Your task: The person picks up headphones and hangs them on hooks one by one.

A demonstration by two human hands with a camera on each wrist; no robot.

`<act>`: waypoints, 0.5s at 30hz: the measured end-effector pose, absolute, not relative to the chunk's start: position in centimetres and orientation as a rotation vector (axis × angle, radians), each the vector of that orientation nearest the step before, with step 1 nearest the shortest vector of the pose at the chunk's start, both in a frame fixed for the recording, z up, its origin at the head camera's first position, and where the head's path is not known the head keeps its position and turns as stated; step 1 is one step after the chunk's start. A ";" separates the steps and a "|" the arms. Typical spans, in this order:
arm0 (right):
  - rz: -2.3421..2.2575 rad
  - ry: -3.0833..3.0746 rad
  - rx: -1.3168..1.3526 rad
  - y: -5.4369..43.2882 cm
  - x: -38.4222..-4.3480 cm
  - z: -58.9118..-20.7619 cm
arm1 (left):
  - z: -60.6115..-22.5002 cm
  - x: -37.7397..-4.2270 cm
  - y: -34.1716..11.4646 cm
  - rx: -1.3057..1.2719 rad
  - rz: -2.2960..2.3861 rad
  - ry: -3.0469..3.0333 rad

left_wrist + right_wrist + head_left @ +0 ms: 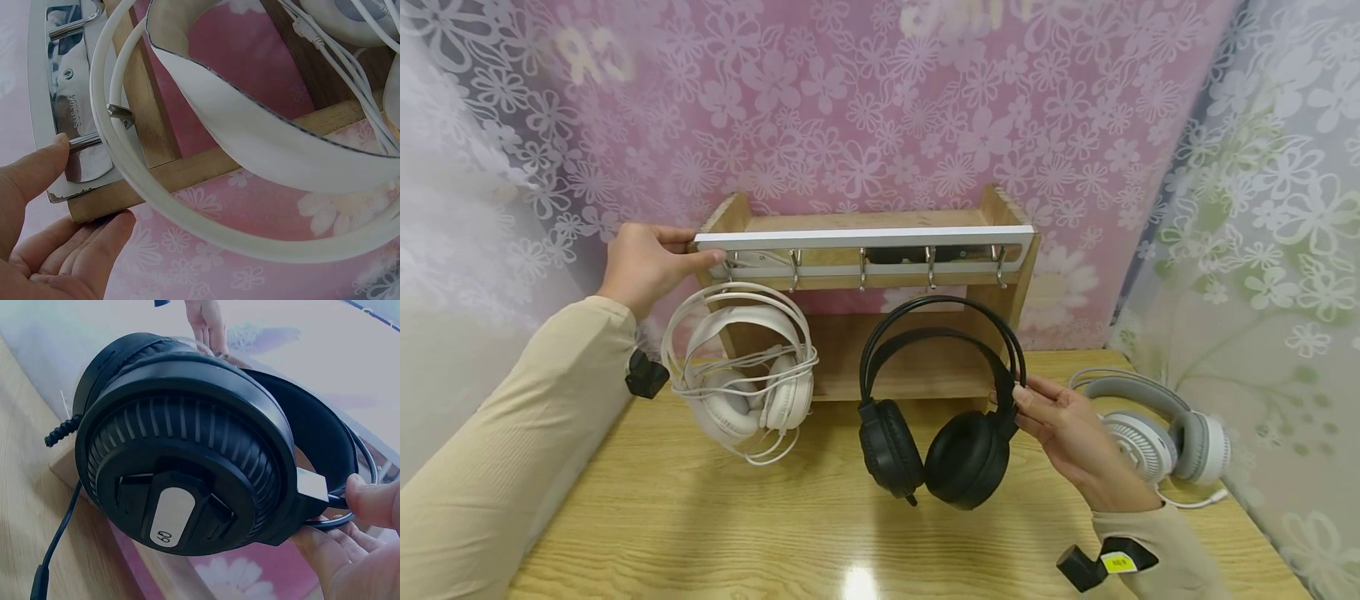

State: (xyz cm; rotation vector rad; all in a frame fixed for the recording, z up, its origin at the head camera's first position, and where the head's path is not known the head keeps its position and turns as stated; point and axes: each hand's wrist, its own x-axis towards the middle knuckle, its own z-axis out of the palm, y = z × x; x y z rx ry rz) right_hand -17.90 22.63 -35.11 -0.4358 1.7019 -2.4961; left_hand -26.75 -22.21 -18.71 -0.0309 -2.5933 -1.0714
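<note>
My left hand [651, 262] grips the left end of a white-edged hook rail [850, 237] on a small wooden shelf [887, 358]. In the left wrist view, the thumb presses beside a metal hook [85, 142] while the fingers lie behind the wooden edge. White headphones [790, 396] hang by their headband from the leftmost hook, their cable wound around them. Black headphones [970, 462] are held up in front of the shelf by my right hand [1078, 437], which pinches the headband's right side just above the ear cup. They are below the right-hand hooks, apart from them.
Grey-and-white headphones [1138, 446] lie at the right of the wood-grain table [760, 533], their cable beside them. A pink floral curtain [865, 108] hangs behind the shelf. Several bare hooks [931, 267] line the middle and right of the rail.
</note>
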 end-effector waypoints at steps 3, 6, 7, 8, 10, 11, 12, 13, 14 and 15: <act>-2.505 1.688 -0.424 21.7 -18.1 -34.7 | -18.7 -26.7 -22.2 -0.028 -1.078 -2.593; -2.502 1.694 -0.402 20.9 -18.3 -34.3 | -18.7 -26.7 -22.2 -0.031 -1.088 -2.591; -2.495 1.706 -0.389 20.6 -18.4 -34.1 | -18.7 -26.7 -22.2 -0.031 -1.089 -2.590; -2.490 1.712 -0.380 20.3 -18.4 -34.0 | -18.7 -26.7 -22.2 -0.031 -1.089 -2.590; -2.483 1.716 -0.367 19.8 -18.6 -33.8 | -18.7 -26.8 -22.2 -0.031 -1.086 -2.590; -2.479 1.717 -0.359 19.6 -18.7 -33.8 | -18.7 -26.8 -22.2 -0.031 -1.084 -2.590; -2.473 1.723 -0.349 19.3 -18.7 -33.7 | -18.7 -26.7 -22.2 -0.031 -1.081 -2.590; -2.473 1.724 -0.338 19.1 -18.8 -33.6 | -18.7 -26.7 -22.2 -0.032 -1.077 -2.590; -2.473 1.726 -0.326 18.9 -18.8 -33.5 | -18.7 -26.7 -22.2 -0.033 -1.073 -2.590; -2.468 1.736 -0.315 18.7 -18.8 -33.4 | -18.7 -26.7 -22.3 -0.035 -1.071 -2.591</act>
